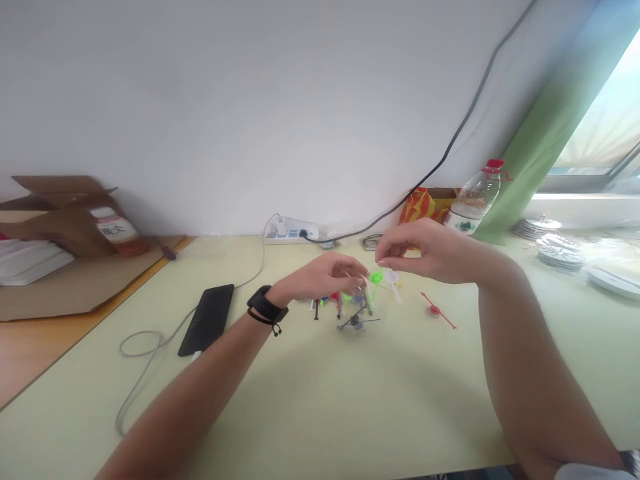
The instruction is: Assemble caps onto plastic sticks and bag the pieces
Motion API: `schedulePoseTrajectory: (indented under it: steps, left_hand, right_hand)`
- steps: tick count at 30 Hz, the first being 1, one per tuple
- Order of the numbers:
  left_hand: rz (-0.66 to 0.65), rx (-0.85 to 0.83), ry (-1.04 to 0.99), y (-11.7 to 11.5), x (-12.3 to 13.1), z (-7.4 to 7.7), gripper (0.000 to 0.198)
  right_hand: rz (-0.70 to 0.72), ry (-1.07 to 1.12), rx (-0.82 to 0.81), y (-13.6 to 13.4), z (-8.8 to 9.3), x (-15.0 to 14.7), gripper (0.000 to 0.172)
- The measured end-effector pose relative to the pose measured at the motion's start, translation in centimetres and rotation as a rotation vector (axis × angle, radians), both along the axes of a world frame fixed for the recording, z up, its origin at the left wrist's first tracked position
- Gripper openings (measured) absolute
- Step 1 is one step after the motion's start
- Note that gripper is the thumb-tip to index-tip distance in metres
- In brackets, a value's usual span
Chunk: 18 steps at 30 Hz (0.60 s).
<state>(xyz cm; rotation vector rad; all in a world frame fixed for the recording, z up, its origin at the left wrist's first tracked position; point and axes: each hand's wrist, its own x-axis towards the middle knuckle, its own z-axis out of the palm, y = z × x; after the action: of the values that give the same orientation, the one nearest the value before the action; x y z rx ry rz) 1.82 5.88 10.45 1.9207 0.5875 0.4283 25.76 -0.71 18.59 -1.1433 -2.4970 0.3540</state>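
From the head view, a green piece (377,278) and grey piece (355,321) are seen close by the left hand (320,275), seemingly kept within reach. Its fingers are loosely curled; the right hand's (425,250) are pinched together near a white piece (393,276). Whether anything is gripped cannot be told. A red piece (435,311) is set apart.

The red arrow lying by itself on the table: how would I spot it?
Find the pale table, then the right hand above it. Below that hand in the picture lies a thin red arrow with a round middle. Unlike the colourful pieces bunched near the left hand, it lies alone.
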Motion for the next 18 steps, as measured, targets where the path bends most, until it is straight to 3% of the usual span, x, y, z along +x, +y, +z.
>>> schedulePoseTrajectory:
  steps: [5, 10, 18]
  left_hand:
    - [0.159, 0.248, -0.129, -0.9, 0.1, 0.8, 0.013]
    - [0.137, 0.477, 0.001, -1.5, 0.1, 1.3, 0.014]
    - [0.195, 0.473, 0.033, -1.5, 0.0, 1.1, 0.028]
  right_hand:
    - [-0.076, 0.069, 0.077, -0.8, 0.4, 0.4, 0.019]
    - [-0.120, 0.101, 0.142, -1.7, 1.0, 1.1, 0.021]
    - [-0.117, 0.095, 0.179, -1.9, 0.8, -0.2, 0.016]
